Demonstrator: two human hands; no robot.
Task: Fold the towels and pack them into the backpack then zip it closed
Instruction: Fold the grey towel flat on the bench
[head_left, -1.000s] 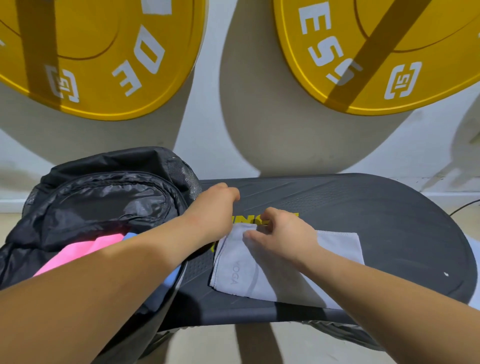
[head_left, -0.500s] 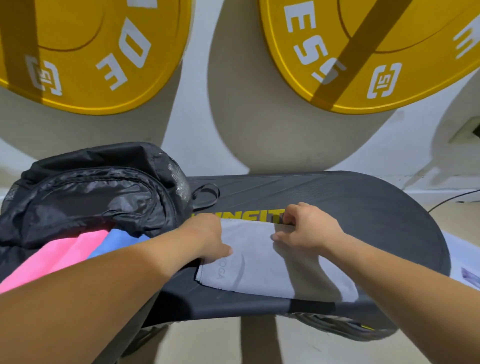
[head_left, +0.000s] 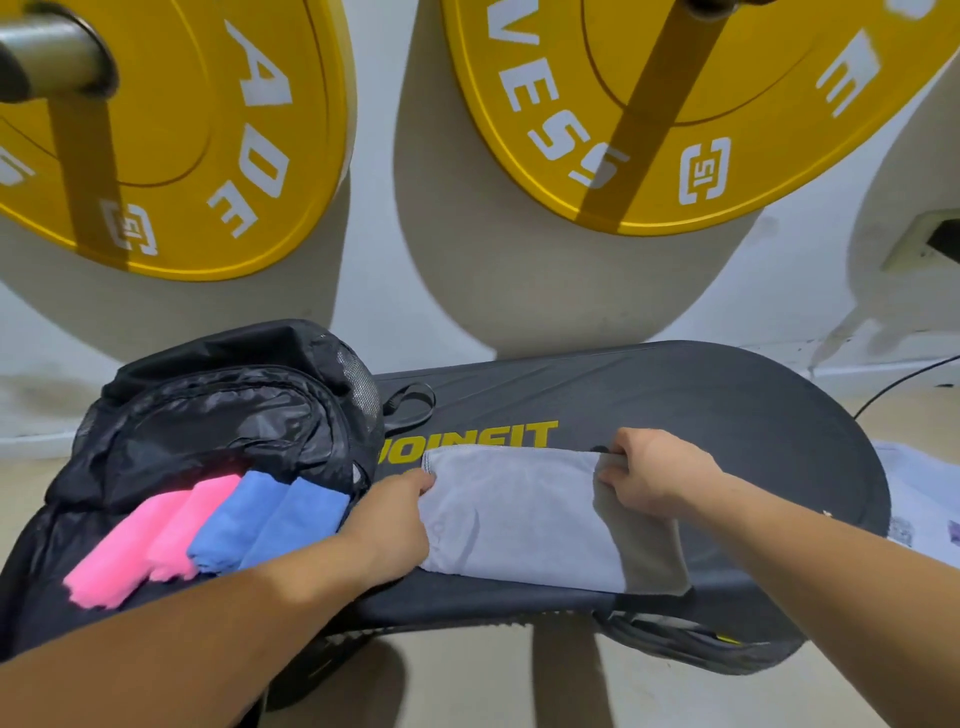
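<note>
At far left we see the open black backpack (head_left: 218, 415) holding a pink towel (head_left: 150, 540) and a blue towel (head_left: 270, 519). Our left hand (head_left: 395, 514) pinches the grey towel's (head_left: 514, 514) left edge; the towel lies flat on the dark tabletop (head_left: 727, 410) between both hands. Our right hand (head_left: 654, 478) pinches its far right corner.
</note>
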